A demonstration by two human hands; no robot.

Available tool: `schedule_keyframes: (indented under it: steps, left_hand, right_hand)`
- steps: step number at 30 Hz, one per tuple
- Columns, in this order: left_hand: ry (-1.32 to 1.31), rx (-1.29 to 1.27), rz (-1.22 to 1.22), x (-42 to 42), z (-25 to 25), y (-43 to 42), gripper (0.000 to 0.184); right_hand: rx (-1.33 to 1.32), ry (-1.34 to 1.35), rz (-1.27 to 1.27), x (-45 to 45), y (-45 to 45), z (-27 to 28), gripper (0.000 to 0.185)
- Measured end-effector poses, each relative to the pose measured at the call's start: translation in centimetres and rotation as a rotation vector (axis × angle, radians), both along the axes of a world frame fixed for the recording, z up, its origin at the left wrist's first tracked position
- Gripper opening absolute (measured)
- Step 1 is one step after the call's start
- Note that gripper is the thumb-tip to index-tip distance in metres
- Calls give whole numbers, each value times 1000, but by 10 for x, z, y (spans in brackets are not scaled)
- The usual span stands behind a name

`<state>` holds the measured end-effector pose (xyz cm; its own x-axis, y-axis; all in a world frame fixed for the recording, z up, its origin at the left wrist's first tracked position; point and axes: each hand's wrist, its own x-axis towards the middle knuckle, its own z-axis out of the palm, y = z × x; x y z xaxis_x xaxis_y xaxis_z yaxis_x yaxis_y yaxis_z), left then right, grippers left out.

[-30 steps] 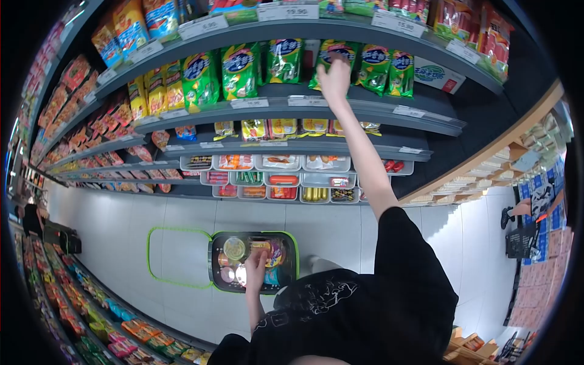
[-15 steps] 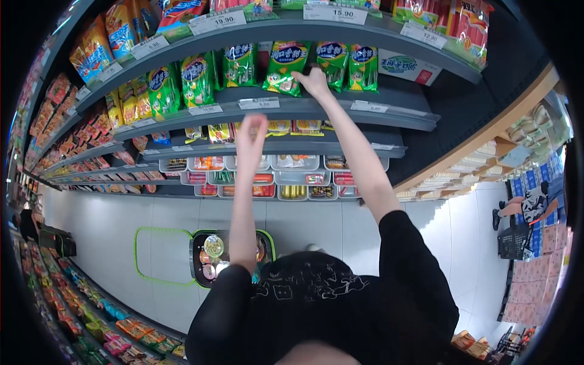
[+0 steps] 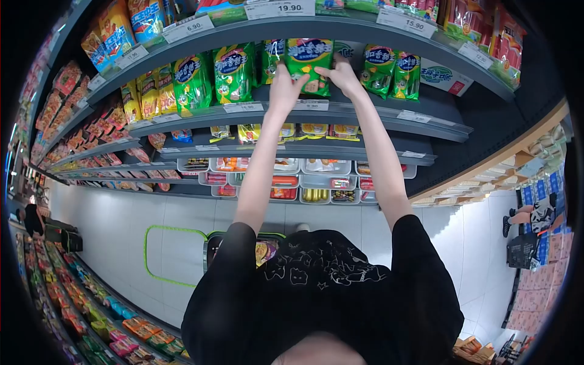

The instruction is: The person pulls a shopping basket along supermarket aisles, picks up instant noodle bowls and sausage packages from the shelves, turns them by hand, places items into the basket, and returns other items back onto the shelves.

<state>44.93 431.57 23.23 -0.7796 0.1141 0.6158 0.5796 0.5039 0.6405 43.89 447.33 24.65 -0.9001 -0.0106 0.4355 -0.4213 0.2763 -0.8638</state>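
Observation:
On the shelf ahead, a green snack bag with blue and white lettering is between my two hands. My left hand closes on its lower left edge, with the thumb across the front. From the other side my right hand grips the right edge, thumb on the front and fingers partly hidden behind. The bag looks upright. Similar green bags stand to its left, one right beside my left hand. More green bags stand to the right of my right hand.
Price tags line the shelf edge. Below are yellow packs and stacked clear bins of snacks. A shopping basket with a green-edged lid stands on the floor, partly hidden by my body. At far right, another person is near a dark basket.
My left hand has risen from in front of the shelf edge to the bag's left side. My right hand stays at its right side. The view has shifted, so the shelves appear further right.

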Motion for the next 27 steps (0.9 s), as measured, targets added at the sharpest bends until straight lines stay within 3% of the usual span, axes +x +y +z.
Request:
schedule_keyframes:
  steps: [1, 4, 6, 7, 9, 11, 15, 18, 20, 21, 22, 23, 25, 27]
  left_hand:
    - [25, 7, 8, -5, 2, -11, 57]
    - [147, -111, 230, -14, 6, -35, 60]
    - [174, -168, 356, -19, -1, -44, 56]
    - [167, -168, 357, -18, -4, -46, 56]
    - [215, -205, 401, -10, -10, -47, 52]
    - [193, -163, 358, 4, -9, -49, 36]
    - [295, 44, 172, 44, -23, -62, 25]
    - [132, 147, 84, 107, -60, -82, 24]
    - [-22, 249, 58, 158, -83, -98, 24]
    - [-49, 245, 120, 184, -100, -108, 24]
    - [-215, 268, 151, 210, -125, -116, 24]
    - [-377, 303, 179, 236, -148, -122, 24]
    - [-567, 370, 283, 294, -175, -134, 25]
    - [-676, 480, 391, 347, -200, -140, 20]
  right_hand:
    - [-80, 15, 56, -2, -13, 4, 33]
    - [59, 58, -14, -33, -41, -5, 35]
    - [66, -82, -53, -44, -62, -14, 40]
    - [362, 126, -251, -38, -70, -15, 47]
    - [523, 170, -497, -26, -89, -15, 55]
    - [601, 119, -579, -20, -93, -12, 55]
    - [711, 34, -470, -25, -87, -11, 54]
    - [924, 4, -353, -26, -78, -4, 35]
    - [1152, -57, -346, -22, -75, 5, 36]
    - [989, 31, -484, -27, -73, -4, 62]
    - [939, 99, -542, -13, -78, 1, 60]
    - [962, -35, -601, 12, -89, 19, 53]
    - [404, 253, -494, 50, -93, 8, 38]
    - [94, 540, -384, 89, -105, -18, 19]
